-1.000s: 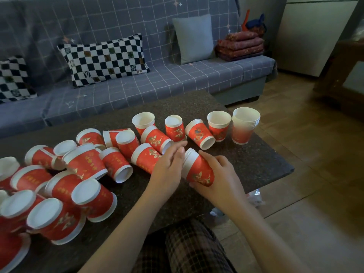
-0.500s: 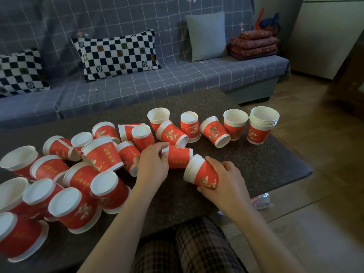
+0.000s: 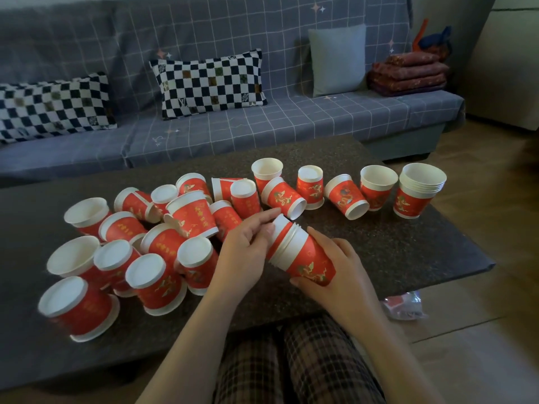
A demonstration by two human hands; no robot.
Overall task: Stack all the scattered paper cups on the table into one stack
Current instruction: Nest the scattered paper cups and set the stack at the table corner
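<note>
Now the right hand (image 3: 335, 275) grips the tipped stack (image 3: 300, 252), mouth toward the left hand (image 3: 248, 252) pinching a cup (image 3: 278, 228) into it.

Right hand (image 3: 329, 269) curled in grip; left hand (image 3: 245, 252) fingertips pinching, forearms converging.

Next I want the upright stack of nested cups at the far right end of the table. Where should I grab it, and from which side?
Grip the nested stack by its red lower wall, below the bunched white rims, coming from its open right side. It stands upright with the mouth up, and another cup crowds its left. The right hand is nearer, though it now holds the tilted stack.
</note>
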